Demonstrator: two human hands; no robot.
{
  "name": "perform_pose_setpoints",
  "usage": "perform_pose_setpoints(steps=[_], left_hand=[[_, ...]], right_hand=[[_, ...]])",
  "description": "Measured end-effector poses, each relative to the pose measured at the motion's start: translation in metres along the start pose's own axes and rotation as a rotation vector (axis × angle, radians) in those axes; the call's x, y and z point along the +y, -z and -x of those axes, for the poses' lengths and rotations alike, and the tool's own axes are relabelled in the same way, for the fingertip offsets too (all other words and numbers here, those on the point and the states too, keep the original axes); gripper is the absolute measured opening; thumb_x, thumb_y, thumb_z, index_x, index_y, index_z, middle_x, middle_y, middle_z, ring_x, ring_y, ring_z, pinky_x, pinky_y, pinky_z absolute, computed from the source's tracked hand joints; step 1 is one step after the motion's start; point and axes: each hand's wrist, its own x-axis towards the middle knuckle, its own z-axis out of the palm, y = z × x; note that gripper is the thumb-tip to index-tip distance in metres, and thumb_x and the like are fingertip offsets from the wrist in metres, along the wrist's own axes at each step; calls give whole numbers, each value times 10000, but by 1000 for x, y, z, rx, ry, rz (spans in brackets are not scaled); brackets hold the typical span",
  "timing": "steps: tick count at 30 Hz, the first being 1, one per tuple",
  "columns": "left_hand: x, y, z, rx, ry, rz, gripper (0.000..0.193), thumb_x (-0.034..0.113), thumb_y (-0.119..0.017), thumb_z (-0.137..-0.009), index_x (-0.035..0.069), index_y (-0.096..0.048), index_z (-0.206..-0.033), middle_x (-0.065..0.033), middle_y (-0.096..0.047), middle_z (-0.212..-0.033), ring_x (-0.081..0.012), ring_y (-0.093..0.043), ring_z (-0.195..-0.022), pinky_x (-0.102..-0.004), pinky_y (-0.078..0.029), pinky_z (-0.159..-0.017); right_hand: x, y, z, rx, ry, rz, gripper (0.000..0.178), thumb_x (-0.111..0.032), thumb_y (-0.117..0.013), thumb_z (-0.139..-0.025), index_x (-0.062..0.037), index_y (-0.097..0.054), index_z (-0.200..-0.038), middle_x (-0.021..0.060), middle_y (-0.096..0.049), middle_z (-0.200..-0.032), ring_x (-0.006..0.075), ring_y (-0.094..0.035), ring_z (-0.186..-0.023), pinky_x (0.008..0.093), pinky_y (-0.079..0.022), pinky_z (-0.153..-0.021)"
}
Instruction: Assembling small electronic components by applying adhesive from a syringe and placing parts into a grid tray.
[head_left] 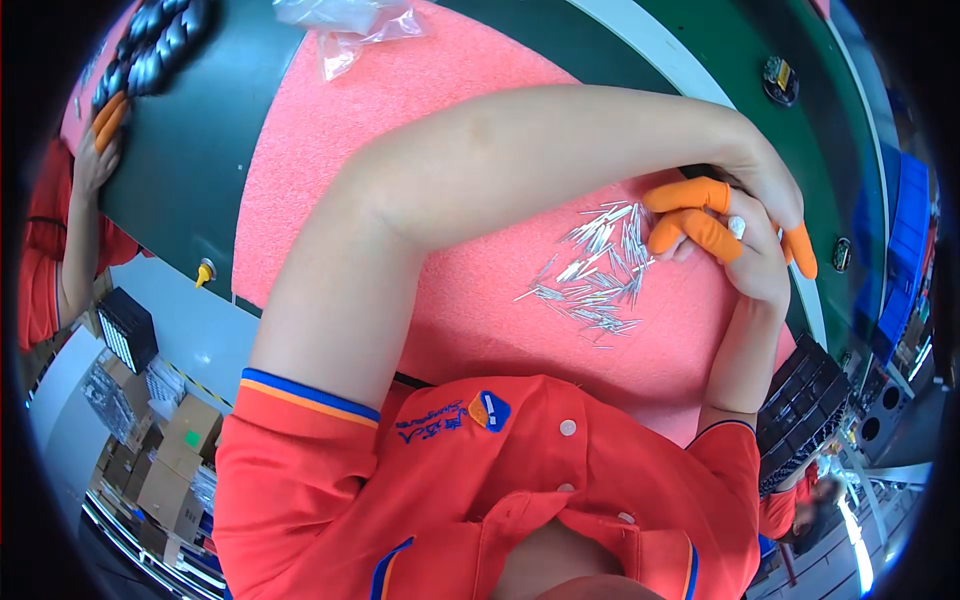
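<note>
My left arm reaches across the pink foam mat (pixel 330 130) to the right side, where my left hand (pixel 772 185) bends down against my right hand. An orange finger cot shows beyond the knuckles; the rest of its fingers are hidden. My right hand (pixel 745 245), with orange cots on curled fingers and a ring, is closed at the mat's right edge. Whatever its fingertips hold is out of sight. A little of something dark shows between the hands, too covered to name. Just left of the right fingertips lies a loose spread of thin silvery pins (pixel 600 270).
Beyond the mat's right edge runs a green belt (pixel 740 50) carrying small round circuit boards (pixel 780 80). A clear plastic bag (pixel 350 25) lies at the far edge. Black trays (pixel 805 400) stand right. At left, another person's hand (pixel 95 160) is near black rounded parts (pixel 150 50).
</note>
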Motion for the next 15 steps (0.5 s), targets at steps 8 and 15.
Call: perform_pose_setpoints(steps=[8,15], left_hand=[[5,-1,-5,-34,108,68,393,288,-483,-929,-7,-581,-1170,-176,-604,-1107,-290,-573,-952,-376,-453,-819],[0,-5,0,-41,229,113,344,218,-469,-898,-35,-560,-1112,-168,-634,-963,-275,-624,-761,-361,-510,-661]], right_hand=[[-11,-1,14,23,-24,164,226,-17,-480,-936,61,-592,-1117,108,-673,-873,154,-669,-743,226,-533,-688],[-5,-17,1,64,17,78,209,-38,-468,-957,80,-587,-1082,134,-678,-877,180,-678,-722,237,-544,-666]])
